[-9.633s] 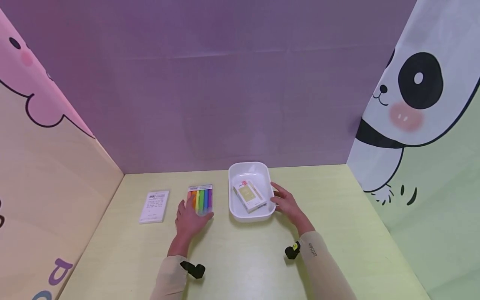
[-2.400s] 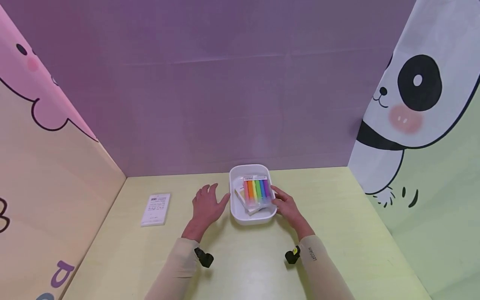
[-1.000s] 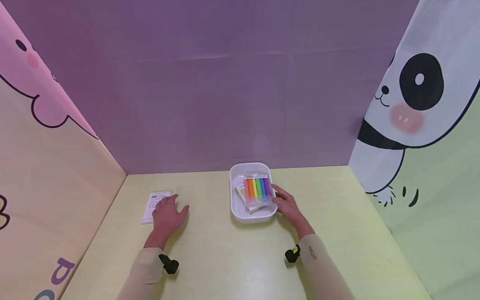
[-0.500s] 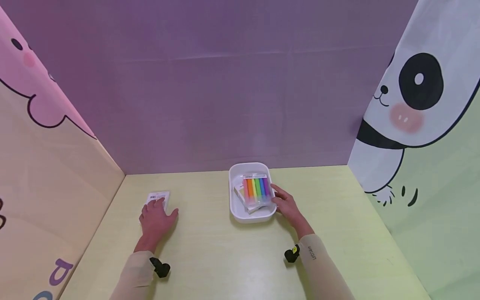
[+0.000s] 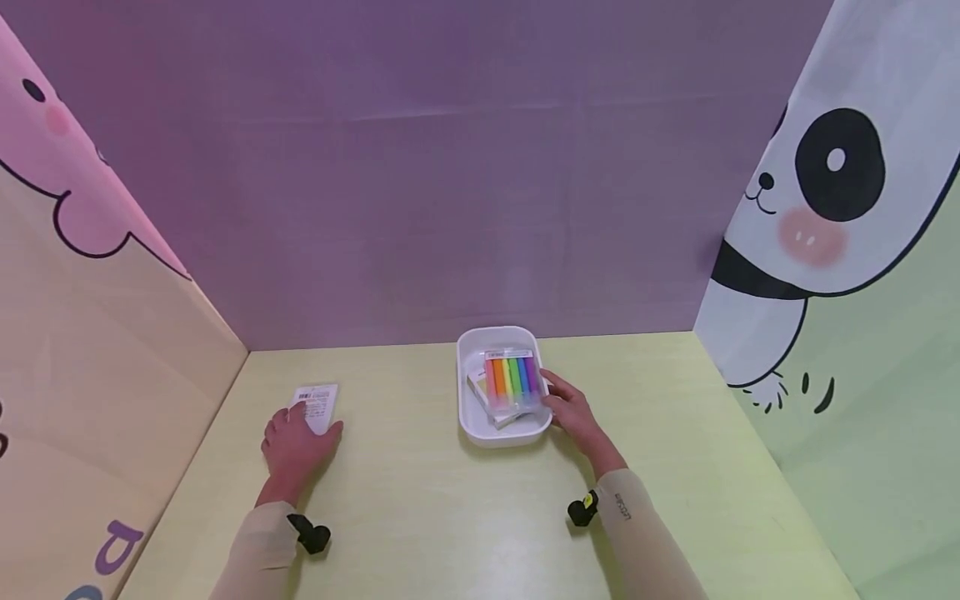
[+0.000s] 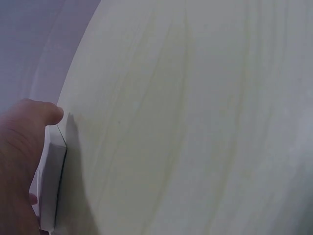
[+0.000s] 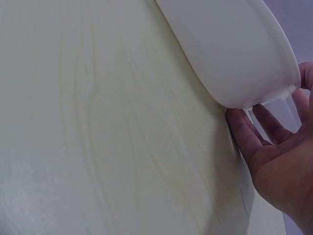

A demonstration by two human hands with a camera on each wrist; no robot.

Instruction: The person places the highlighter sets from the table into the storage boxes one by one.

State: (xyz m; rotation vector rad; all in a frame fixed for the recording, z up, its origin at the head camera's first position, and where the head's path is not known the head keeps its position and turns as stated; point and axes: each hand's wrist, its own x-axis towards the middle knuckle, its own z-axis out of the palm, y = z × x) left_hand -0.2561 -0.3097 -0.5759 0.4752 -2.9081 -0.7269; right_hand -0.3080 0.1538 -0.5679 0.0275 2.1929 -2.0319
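In the head view my left hand [image 5: 295,446] lies over the lower left part of a flat white box [image 5: 321,404] with printed text on the table's left side. Its thumb is spread beside the box's right edge; in the left wrist view, the side of this white box [image 6: 53,181] shows by the thumb. My right hand [image 5: 573,412] holds the right side of a white plastic tray [image 5: 468,421]. In the right wrist view, fingertips [image 7: 239,125] touch the tray's lower edge. Inside the tray, a clear pack of rainbow-coloured markers [image 5: 513,379] lies on a small white box [image 5: 504,419].
The pale wooden table [image 5: 450,525] ends at a purple backdrop [image 5: 450,208]. Cartoon-printed side panels stand left and right, the right one with a panda [image 5: 832,183]. Black wrist cameras [image 5: 311,535] are strapped to both sleeves.
The marker pack went from the table into the tray, onto the small box. My left hand then moved left from beside the tray to the flat white box. The right hand stayed at the tray.
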